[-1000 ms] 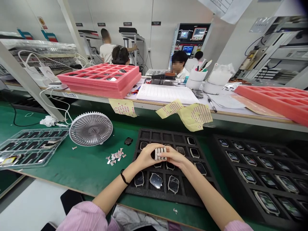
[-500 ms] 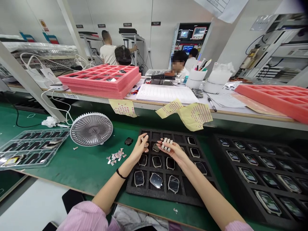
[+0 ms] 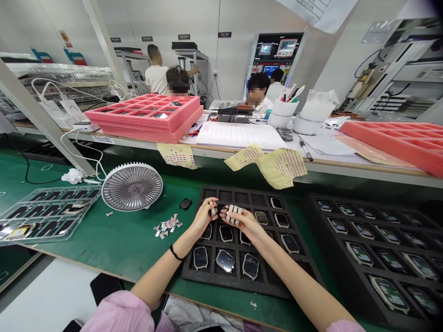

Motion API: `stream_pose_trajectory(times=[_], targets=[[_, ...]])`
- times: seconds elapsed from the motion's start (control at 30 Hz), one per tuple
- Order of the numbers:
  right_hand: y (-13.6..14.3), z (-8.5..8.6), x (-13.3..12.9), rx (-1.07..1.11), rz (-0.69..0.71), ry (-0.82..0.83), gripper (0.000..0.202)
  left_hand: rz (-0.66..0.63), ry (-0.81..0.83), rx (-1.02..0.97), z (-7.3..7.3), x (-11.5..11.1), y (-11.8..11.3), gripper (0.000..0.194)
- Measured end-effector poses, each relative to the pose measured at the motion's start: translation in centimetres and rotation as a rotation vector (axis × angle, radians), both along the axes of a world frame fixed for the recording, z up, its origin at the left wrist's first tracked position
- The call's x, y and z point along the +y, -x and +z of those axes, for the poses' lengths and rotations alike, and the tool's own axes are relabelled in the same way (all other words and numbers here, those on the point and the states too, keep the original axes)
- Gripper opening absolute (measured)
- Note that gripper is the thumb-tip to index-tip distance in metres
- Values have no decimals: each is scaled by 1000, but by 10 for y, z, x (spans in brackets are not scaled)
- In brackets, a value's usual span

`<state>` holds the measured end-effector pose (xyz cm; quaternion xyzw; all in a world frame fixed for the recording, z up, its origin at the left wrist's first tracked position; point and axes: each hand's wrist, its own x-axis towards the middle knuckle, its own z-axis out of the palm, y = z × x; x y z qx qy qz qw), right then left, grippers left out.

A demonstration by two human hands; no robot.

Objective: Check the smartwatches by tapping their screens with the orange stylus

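Note:
My left hand (image 3: 205, 218) is over the back left of a black foam tray (image 3: 238, 288), its fingers curled in a pinch. Facing it, my right hand (image 3: 242, 219) has bent fingers with white bands around them. A white band also shows on the left hand. Whatever lies between the fingertips is dark and too small to make out. Square-faced watches sit in the tray's compartments below, among them a shiny watch (image 3: 225, 261), a watch (image 3: 250, 266) beside it and a watch (image 3: 290, 243) at the right. My right forearm crosses over the tray and hides part of it.
A white fan (image 3: 132, 186) stands left, near a pile of small pinkish-white strips (image 3: 168, 226) and a dark watch part (image 3: 185, 203). A clear tray (image 3: 69, 233) lies far left. Another black watch tray (image 3: 341, 272) is at right. Pink foam trays (image 3: 145, 124) rest on the shelf.
My right hand has shifted slightly left and down, closer to my left hand. The left hand has moved a little right and down. The tray watch visible between them before is now hidden.

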<state>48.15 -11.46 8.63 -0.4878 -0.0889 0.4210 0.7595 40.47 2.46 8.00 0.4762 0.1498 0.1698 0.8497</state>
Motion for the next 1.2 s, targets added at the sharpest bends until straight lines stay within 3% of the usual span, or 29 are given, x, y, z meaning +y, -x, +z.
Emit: stream_pose_trajectory(times=[0.33,0.73,1.2], targets=[[3,7,-1,-21,-25,5,43,-100,-240,-27,-3,-3,4,26],[0,3,-1,-69,-25,41,41,-192,-704,-60,-1,0,12,41],[3,6,-2,-87,-34,70,43,-199,-708,-27,-3,0,11,40]])
